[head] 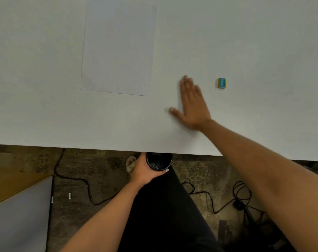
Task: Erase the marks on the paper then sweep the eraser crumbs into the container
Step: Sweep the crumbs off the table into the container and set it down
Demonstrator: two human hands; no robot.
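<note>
Key relation: small black round container sits just under the near table edge, below & slightly left of the R hand; sweep path runs toward the person.
R hand: flat, fingers spread, holding 0 items, palm on the white matte tabletop.
L hand: wrapped round the container.
Crumbs: too small to tell.
White rectangular paper sheet: up-left, looks clean.
Blue-and-yellow sleeved eraser: right of R hand, apart.
Room: mottled floor, loose black cables.

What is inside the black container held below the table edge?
The container, gripped by the left hand, looks dark inside; crumbs cannot be made out. The table edge covers its far rim.
</note>
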